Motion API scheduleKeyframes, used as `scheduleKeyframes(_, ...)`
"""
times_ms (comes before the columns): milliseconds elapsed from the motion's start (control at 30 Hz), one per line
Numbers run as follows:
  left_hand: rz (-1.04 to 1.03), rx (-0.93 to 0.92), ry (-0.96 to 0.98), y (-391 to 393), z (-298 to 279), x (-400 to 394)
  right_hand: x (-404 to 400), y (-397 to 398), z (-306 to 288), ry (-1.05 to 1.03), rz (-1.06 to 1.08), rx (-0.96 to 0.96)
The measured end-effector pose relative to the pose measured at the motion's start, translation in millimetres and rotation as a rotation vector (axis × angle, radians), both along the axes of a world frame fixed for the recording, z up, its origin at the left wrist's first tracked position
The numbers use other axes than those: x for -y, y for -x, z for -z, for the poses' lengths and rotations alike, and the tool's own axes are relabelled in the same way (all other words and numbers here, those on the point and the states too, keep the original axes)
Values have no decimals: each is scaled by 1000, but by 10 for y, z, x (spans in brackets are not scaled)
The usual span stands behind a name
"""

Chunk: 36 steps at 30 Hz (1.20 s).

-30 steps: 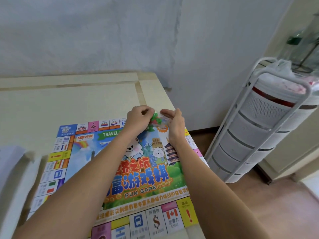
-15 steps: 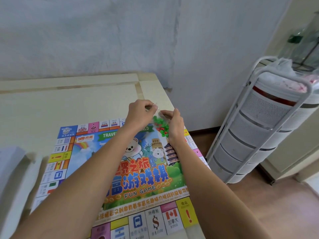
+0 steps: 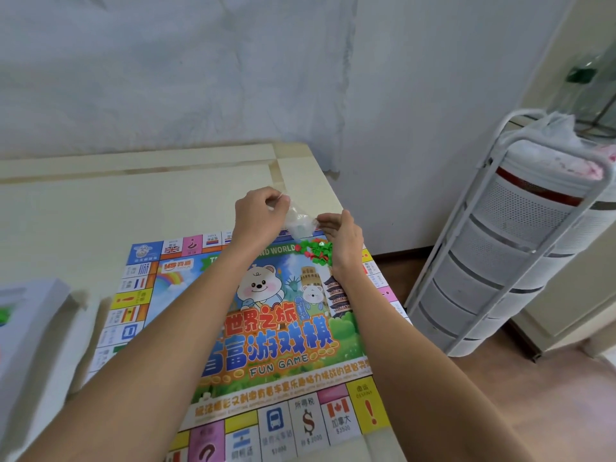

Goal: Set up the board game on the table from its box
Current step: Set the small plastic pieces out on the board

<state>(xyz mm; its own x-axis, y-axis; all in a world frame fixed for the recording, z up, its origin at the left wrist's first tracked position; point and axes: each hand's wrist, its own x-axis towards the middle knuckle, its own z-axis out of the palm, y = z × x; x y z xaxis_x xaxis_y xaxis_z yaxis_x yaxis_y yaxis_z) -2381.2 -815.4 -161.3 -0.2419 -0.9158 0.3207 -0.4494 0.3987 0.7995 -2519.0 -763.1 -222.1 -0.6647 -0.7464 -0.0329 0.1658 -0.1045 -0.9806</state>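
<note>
The colourful game board (image 3: 253,331) lies flat on the pale table (image 3: 100,208). Above its far right corner both hands hold a small clear plastic bag (image 3: 300,223). My left hand (image 3: 258,216) pinches the bag's upper end, and my right hand (image 3: 343,240) pinches its lower side. A heap of small green and red plastic pieces (image 3: 315,251) lies on the board just below the bag, next to my right wrist. The bag looks nearly empty.
A white box (image 3: 23,331) stands at the left edge of the table, with something green inside. A white tiered storage rack (image 3: 510,248) stands on the wooden floor to the right. A grey wall runs behind the table.
The green and red pieces have dropped out of the bag onto the board. My left hand has lifted the bag's end higher; the bag now hangs almost empty.
</note>
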Motion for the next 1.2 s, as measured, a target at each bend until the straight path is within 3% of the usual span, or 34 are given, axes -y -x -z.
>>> scheduleKeyframes(233, -99, -315, -393, -431, 47, -121, -130, -196, -335, 39, 90, -383)
scheduleKeyframes(400, -169, -443, -445, -705, -23, -254, -313, -575, -600, 11, -282, -553)
scheduleKeyframes(500, -205, -483, -410, -886, -102, -358, -439, -799, -598, -24, -344, -613)
scheduleKeyframes(800, -176, -391, -364, -1761, -196, -751, -647, -1512, -802, 47, -351, -611)
scheduleKeyframes(967, -224, -300, -152, -2316, -276, -872, -684, -2029, -886, 92, -457, -771)
scheduleKeyframes(1200, -197, -177, -75, -3089, -378, -1035, -616, -2766, -968, 98, -572, -901)
